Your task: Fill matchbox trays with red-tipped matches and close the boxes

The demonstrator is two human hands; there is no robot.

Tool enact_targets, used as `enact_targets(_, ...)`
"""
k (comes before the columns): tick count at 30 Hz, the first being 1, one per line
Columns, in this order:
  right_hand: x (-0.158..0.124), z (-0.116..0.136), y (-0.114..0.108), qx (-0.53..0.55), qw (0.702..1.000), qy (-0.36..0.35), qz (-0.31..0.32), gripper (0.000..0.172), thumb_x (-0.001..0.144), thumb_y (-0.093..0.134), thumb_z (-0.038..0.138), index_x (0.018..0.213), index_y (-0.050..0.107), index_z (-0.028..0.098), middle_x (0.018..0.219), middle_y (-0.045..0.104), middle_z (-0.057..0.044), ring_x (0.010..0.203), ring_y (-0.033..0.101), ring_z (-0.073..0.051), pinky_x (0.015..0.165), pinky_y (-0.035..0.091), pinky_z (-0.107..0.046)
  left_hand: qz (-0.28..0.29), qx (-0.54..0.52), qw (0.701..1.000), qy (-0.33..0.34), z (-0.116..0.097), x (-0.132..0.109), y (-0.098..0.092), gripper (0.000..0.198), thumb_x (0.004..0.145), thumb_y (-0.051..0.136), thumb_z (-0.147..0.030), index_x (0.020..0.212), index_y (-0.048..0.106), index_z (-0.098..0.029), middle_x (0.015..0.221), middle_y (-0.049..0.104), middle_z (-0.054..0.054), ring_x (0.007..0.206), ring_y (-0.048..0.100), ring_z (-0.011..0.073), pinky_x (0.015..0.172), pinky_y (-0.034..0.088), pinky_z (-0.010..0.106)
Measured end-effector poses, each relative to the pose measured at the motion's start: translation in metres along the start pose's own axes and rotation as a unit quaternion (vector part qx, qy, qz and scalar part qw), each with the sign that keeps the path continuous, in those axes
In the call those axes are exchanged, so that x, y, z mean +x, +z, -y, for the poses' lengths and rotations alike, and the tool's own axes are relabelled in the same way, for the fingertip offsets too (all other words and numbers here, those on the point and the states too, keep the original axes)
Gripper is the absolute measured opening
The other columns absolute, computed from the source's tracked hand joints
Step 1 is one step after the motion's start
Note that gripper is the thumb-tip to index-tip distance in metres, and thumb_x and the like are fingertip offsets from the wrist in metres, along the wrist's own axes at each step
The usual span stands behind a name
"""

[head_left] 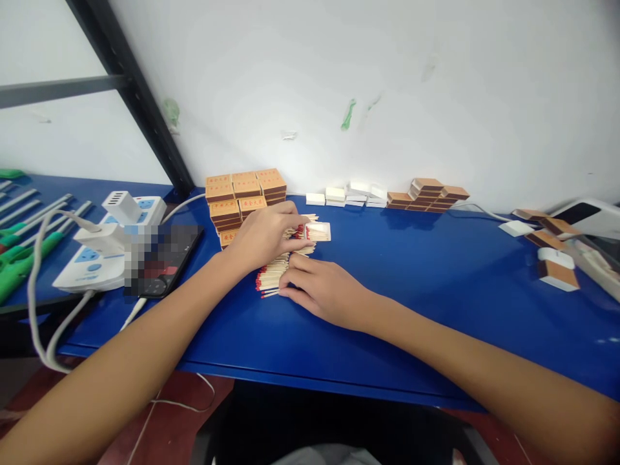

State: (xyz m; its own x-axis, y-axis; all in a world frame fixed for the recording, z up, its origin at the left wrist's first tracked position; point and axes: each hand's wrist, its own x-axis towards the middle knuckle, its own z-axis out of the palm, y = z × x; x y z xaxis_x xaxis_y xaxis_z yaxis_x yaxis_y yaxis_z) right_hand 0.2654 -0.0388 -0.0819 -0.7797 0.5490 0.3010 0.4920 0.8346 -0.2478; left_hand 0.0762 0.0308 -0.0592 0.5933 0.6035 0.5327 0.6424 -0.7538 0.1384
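My left hand [266,234] reaches over a pile of red-tipped matches. Between its thumb and fingers is the left end of a small white matchbox tray [323,231], which has some matches in it. Nearer the table's front edge, my right hand [332,294] has its fingers curled and pressed together at the right side of the loose matches [270,274]. Its fingertips touch the wooden ends of the lowest ones. Part of the pile is hidden under both hands.
Orange matchboxes [247,187] are stacked behind my left hand. White trays [358,192] and brown matchbox sleeves [431,194] line the wall. More sleeves [557,271] lie at the right. A power strip [104,242], phone [179,258] and cables are at the left.
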Motion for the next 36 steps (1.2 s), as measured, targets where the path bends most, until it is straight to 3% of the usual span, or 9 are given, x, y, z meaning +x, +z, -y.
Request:
enact_targets(12,0.001,0.005,-0.008,-0.033,0.997,0.035,0.057,0.019,0.108,0.052,0.029,0.101,0.065,0.017,0.103,0.063,-0.005,0.083,0.061,-0.016,0.067,0.043,-0.029,0.002,-0.002,1.0,0.002,0.003,-0.001,0.002,0.035,0.088,0.08,-0.043,0.113,0.077,-0.019,0.095,0.069,0.004,0.079,0.065,0.0171,0.068,0.045,0.029)
enact_targets(15,-0.003,-0.006,-0.018,-0.058,0.997,0.041,0.029,0.018,0.108,0.05,0.029,0.103,0.063,0.018,0.106,0.062,-0.006,0.081,0.061,-0.016,0.067,0.043,-0.029,0.011,0.002,1.0,0.005,0.003,-0.001,0.001,0.033,0.09,0.078,-0.04,0.116,0.077,-0.02,0.097,0.07,0.005,0.082,0.066,0.0177,0.069,0.046,0.028)
enact_targets(20,-0.011,-0.042,-0.041,-0.109,0.985,0.103,-0.083,0.018,0.108,0.047,0.027,0.109,0.061,0.016,0.107,0.062,-0.009,0.083,0.06,-0.019,0.071,0.044,-0.03,0.004,0.008,1.0,0.001,-0.001,0.0,-0.001,0.033,0.089,0.079,-0.039,0.115,0.077,-0.019,0.095,0.07,0.005,0.077,0.064,0.0164,0.065,0.043,0.027)
enact_targets(23,-0.014,-0.057,-0.046,-0.145,0.977,0.123,-0.098,0.016,0.107,0.048,0.025,0.107,0.061,0.016,0.106,0.062,-0.01,0.08,0.059,-0.019,0.068,0.042,-0.031,-0.005,-0.004,1.0,0.002,-0.003,0.0,-0.001,0.037,0.088,0.08,-0.044,0.114,0.078,-0.019,0.093,0.069,0.005,0.071,0.061,0.0146,0.064,0.043,0.027)
enact_targets(31,-0.012,-0.054,-0.039,-0.204,0.967,0.126,-0.09,0.023,0.108,0.043,0.028,0.105,0.062,0.015,0.105,0.063,-0.011,0.082,0.059,-0.021,0.063,0.038,-0.031,-0.004,-0.033,0.999,0.015,-0.004,0.001,-0.001,0.038,0.089,0.078,-0.045,0.117,0.077,-0.019,0.095,0.07,0.006,0.077,0.063,0.0157,0.069,0.048,0.027)
enact_targets(36,-0.012,-0.045,-0.041,-0.168,0.974,0.09,-0.124,0.019,0.106,0.048,0.025,0.105,0.063,0.015,0.102,0.064,-0.01,0.077,0.057,-0.019,0.064,0.04,-0.031,-0.008,-0.029,0.999,0.013,-0.003,0.0,-0.001,0.035,0.091,0.077,-0.044,0.115,0.077,-0.018,0.094,0.069,0.005,0.075,0.062,0.0153,0.067,0.046,0.027)
